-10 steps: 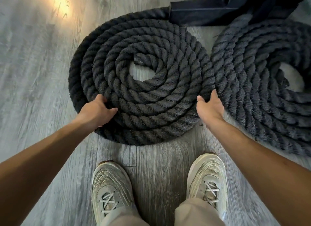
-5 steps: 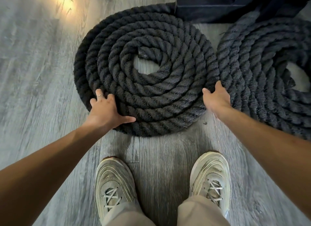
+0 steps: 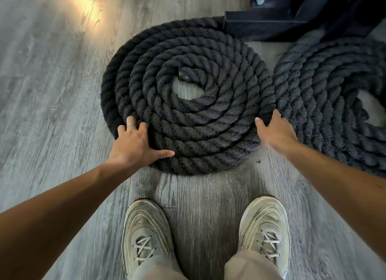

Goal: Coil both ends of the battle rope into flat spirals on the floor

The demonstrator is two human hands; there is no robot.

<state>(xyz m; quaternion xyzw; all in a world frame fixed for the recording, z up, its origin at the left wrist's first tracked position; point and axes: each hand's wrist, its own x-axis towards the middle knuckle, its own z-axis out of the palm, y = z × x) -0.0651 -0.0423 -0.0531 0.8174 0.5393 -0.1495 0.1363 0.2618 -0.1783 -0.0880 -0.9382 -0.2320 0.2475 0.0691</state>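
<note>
Pressing flat on the near-left edge of the thick black twisted-rope spiral (image 3: 188, 100), my left hand (image 3: 133, 146) lay with fingers (image 3: 130, 123) spread, gripping nothing. The spiral lay on the grey wood-plank floor (image 3: 52, 92). My right hand (image 3: 275, 131) cupped its right rim, open, where it touched the second black rope coil (image 3: 325, 104) under the black steel frame (image 3: 292, 18).

Grey wood-plank floor (image 3: 52, 104). Left rope spiral (image 3: 188, 96) laid flat on it, touching right rope spiral (image 3: 325, 104). Black metal base (image 3: 292, 18) behind. Two pale sneakers (image 3: 146, 236) planted near.
</note>
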